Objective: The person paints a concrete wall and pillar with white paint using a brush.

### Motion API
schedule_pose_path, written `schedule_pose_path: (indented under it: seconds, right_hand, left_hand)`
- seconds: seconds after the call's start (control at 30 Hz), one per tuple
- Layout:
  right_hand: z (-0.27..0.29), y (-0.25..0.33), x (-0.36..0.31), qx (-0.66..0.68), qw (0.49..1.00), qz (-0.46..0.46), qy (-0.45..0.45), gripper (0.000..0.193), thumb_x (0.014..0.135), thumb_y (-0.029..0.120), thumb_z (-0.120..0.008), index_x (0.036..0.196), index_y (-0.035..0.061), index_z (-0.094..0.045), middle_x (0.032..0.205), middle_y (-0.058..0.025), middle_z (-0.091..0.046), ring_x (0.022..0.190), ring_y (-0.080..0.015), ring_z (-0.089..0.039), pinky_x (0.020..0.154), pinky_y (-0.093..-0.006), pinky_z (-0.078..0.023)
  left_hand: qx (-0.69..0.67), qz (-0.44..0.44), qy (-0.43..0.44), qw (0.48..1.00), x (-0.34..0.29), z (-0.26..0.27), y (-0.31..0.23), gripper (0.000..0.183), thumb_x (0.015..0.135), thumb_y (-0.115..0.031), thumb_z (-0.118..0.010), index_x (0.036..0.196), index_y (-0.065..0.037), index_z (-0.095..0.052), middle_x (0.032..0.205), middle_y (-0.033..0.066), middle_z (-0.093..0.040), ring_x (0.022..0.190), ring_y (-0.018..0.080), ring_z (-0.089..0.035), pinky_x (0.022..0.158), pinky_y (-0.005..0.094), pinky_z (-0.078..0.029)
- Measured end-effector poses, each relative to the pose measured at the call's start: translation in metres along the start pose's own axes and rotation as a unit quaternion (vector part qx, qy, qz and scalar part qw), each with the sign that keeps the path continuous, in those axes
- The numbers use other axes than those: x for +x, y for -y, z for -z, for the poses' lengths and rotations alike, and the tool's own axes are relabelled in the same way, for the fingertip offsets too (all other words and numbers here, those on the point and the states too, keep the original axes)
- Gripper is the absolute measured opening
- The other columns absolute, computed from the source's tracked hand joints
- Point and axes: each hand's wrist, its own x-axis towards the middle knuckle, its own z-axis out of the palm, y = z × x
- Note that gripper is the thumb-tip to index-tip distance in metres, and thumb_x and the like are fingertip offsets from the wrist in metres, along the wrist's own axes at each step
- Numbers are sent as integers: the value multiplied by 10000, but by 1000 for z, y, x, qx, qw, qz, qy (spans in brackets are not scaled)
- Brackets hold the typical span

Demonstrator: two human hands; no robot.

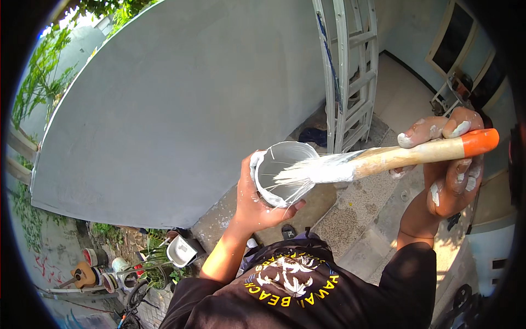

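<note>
My left hand (257, 205) is wrapped round a paint cup (267, 170), grey inside, with white paint smeared along its rim. In my right hand (446, 159) is a paintbrush (389, 160) with a pale wooden handle and an orange end, held almost level. White paint coats its bristles and ferrule. The splayed bristle tips reach over the mouth of the cup; whether they touch its inside I cannot tell. Spots of white paint mark the fingers of my right hand. How much paint the cup holds does not show.
A large grey wall (181, 104) rises ahead and to the left. An aluminium ladder (350, 82) stands beyond the cup, with a dark bundle (313, 136) by its foot. Potted plants (159, 274), a white basin (182, 251) and a guitar (85, 275) sit at lower left.
</note>
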Motion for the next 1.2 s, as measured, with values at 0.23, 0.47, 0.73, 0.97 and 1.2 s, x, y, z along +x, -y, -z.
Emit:
schedule_pose_path:
  seconds: [0.23, 0.47, 0.73, 0.97, 1.2]
  right_hand:
    - [-10, -3, -8, -13, 1000, -10, 26, 391, 905, 331, -649, 1056, 3, -498, 917, -156, -607, 768, -228, -639, 701, -300, -513]
    - [-25, -4, 0, 21, 974, -43, 222, 475, 821, 353, -778, 989, 48, -453, 923, -210, -673, 758, -251, -693, 644, -299, -562]
    - [-39, 0, 4, -19, 941, 76, 330, 450, 689, 84, -843, 936, 37, -469, 958, -260, -673, 759, -325, -721, 646, -376, -596]
    - [-64, 3, -9, 23, 922, 192, 336, 341, 716, 20, -765, 904, 13, -480, 948, -289, -639, 625, -271, -696, 470, -312, -582]
    - [-84, 18, -12, -9, 919, 146, 366, 383, 708, 3, -769, 984, -13, -503, 925, -299, -628, 630, -299, -698, 509, -362, -603]
  left_hand:
    - [-13, 1, 4, 1000, 7, -24, 9, 940, 568, -131, -877, 1319, 13, -329, 1194, 150, -549, 1098, 222, -590, 945, 343, -468]
    - [7, 12, -9, 1000, 6, -22, 14, 955, 552, -143, -887, 1317, 20, -340, 1182, 150, -554, 1082, 225, -597, 943, 342, -469]
    - [27, -7, -8, 1000, 0, -3, 19, 968, 551, -156, -891, 1324, 12, -333, 1243, 172, -551, 1134, 252, -589, 984, 360, -457]
    - [14, -20, -2, 1000, -7, 13, 21, 995, 568, -180, -914, 1350, 5, -327, 1280, 177, -554, 1161, 258, -586, 995, 375, -467]
    - [-93, 12, 24, 995, -18, 33, 25, 978, 587, -173, -900, 1351, 14, -320, 1301, 187, -522, 1185, 272, -562, 1028, 391, -440]
